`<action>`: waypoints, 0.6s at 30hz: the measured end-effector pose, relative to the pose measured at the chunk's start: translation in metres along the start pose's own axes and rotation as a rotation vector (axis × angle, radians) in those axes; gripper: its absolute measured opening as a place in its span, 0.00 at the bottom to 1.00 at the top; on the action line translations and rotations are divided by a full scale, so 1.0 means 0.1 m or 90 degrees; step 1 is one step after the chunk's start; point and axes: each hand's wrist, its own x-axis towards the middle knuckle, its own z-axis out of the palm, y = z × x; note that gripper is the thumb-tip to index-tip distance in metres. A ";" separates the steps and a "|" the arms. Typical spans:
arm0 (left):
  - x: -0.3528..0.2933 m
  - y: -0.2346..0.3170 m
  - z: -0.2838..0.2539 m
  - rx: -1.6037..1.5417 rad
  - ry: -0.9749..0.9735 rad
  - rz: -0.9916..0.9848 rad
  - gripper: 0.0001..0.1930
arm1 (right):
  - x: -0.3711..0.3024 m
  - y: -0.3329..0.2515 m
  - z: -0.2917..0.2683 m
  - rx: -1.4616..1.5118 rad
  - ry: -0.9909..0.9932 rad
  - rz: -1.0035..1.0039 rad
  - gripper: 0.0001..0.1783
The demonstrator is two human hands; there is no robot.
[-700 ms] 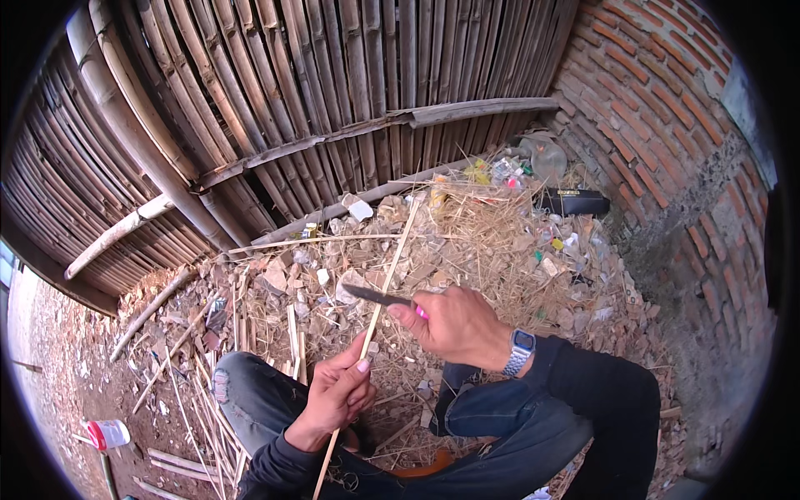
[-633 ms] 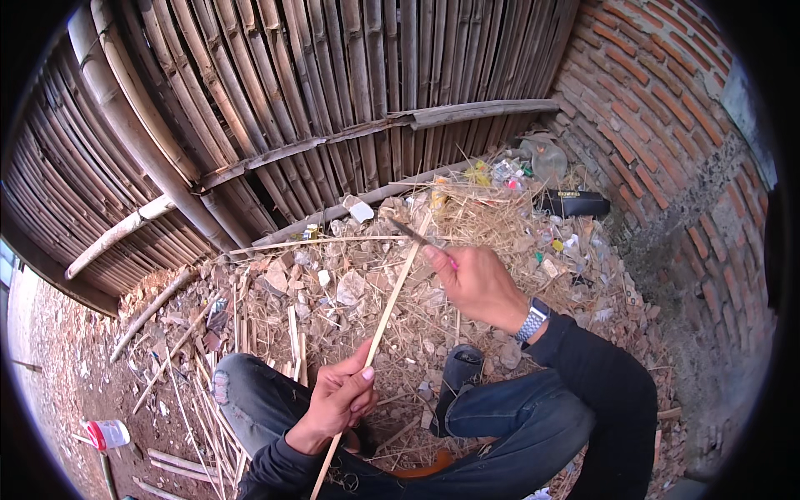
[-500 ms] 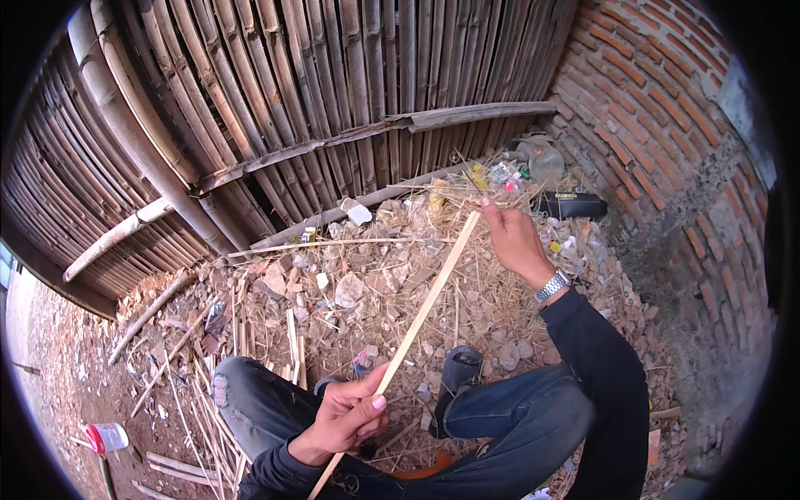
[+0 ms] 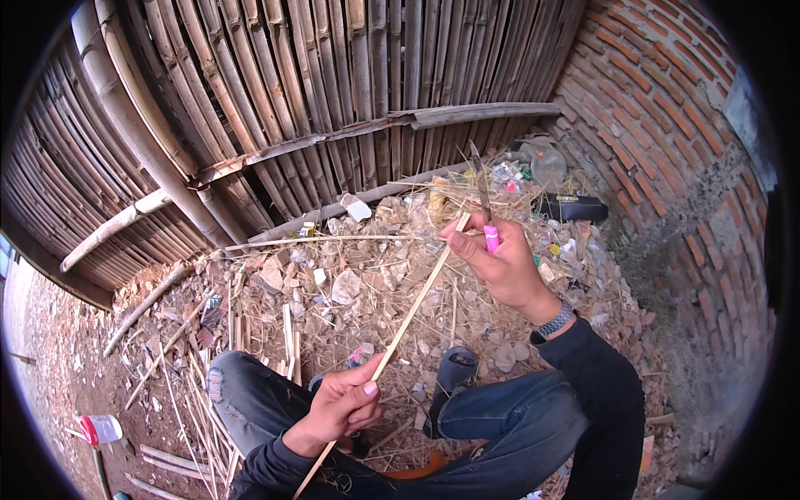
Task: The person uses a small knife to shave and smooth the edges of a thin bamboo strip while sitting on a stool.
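Steadily now, pale strip (image 4: 419,304) in both hands, aslant from seven o'clock up to one, above the rubble-strewn ground (image 4: 350,287). Left hand (image 4: 344,408) low, near seven o'clock; fingers curled closed around the strip, thumb on top. Right hand (image 4: 504,262) toward three o'clock, fingers mostly closed, seemingly pinching the strip's upper end between thumb and forefinger, with the pink-handled knife (image 4: 483,200) tucked into the same grip. Blade up toward twelve o'clock, apart from the strip. Exact hold on the handle hard to tell, largely hidden by the hand.

For good control, judging from this pose: pinch the tip lightly, without bending so slender a length. Point the blade toward twelve o'clock, clear of the left fingers, during any shift of the strip. Before any stroke, release the tip, then seat the handle firmly in the palm. Push the edge toward one o'clock, away from the left hand and the jeans-clad legs (image 4: 525,417), at a shallow angle and with even pressure. Beware of splinters along the edges, and of sudden digging-in.
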 end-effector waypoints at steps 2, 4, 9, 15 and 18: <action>0.01 0.03 -0.01 -0.013 0.006 -0.029 0.27 | -0.01 -0.02 -0.04 0.004 -0.017 0.039 0.16; 0.01 0.05 -0.02 -0.052 0.000 -0.045 0.27 | 0.01 -0.03 -0.07 -0.066 -0.016 0.008 0.14; 0.03 0.07 -0.02 -0.087 0.008 -0.037 0.26 | -0.09 -0.14 -0.13 -0.118 0.033 -0.011 0.16; 0.04 0.07 -0.02 -0.084 0.016 -0.033 0.27 | -0.16 -0.23 -0.05 -0.233 0.086 -0.075 0.18; 0.05 0.06 -0.02 -0.063 0.012 -0.029 0.27 | -0.13 -0.23 -0.05 -0.327 0.084 -0.097 0.19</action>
